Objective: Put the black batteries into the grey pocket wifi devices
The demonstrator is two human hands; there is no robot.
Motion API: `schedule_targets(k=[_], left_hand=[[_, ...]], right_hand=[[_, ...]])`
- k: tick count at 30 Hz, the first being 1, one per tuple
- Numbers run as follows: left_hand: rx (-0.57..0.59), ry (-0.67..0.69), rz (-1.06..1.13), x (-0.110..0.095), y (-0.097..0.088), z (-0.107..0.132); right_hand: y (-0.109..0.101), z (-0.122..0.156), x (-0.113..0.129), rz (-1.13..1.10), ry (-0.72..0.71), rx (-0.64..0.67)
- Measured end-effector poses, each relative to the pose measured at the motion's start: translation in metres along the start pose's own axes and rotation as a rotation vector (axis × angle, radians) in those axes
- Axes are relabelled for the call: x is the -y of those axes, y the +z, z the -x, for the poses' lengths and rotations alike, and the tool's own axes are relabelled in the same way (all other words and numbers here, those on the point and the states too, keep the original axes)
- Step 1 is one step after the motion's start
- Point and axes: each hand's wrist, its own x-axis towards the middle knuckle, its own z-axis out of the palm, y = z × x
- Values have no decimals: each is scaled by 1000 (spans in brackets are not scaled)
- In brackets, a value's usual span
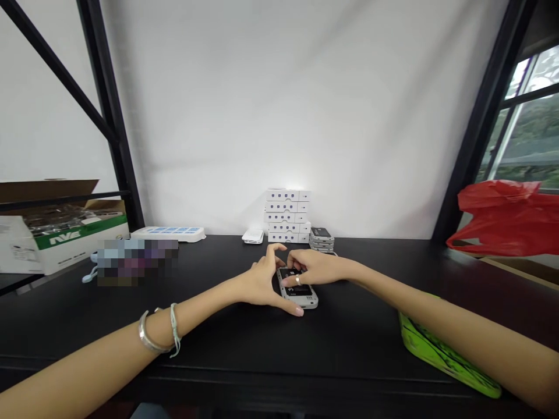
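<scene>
A white, rounded handheld device (308, 301) lies on the black table in front of me, with a black battery (301, 290) showing in its open upper face. My left hand (262, 282) frames it from the left, its thumb along the near end and its fingers curled at the far end. From the right, my right hand (312, 269) reaches over the device. Its thumb and curled fingers press on the battery, and they hide part of it. Behind the hands stand stacked similar devices (322, 240) and a pile of white boxes (287, 216).
White papers (253, 236) lie left of the boxes. Farther left are a power strip (172, 234), a pixelated patch and an open carton (70, 241). A green case (445, 352) lies under my right forearm. At right hangs a red plastic bag (506, 218).
</scene>
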Motion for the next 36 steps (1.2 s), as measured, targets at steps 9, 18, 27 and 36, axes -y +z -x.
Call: schedule_targets(k=[9,18,27,36], left_hand=[[-34,-8,60,3,0,-4],[10,-97,64,7,-3,-6],[28,-114,27,8,-4,-6],[45,-92,37,8,-3,-5]], right_hand=[[-18,9,1,-191,-28,-90],[-24,-11,-40,-748,198,-254],[-19,-55,-61,-473,313,-212],[-18,-52,-55,-58,364,-123]])
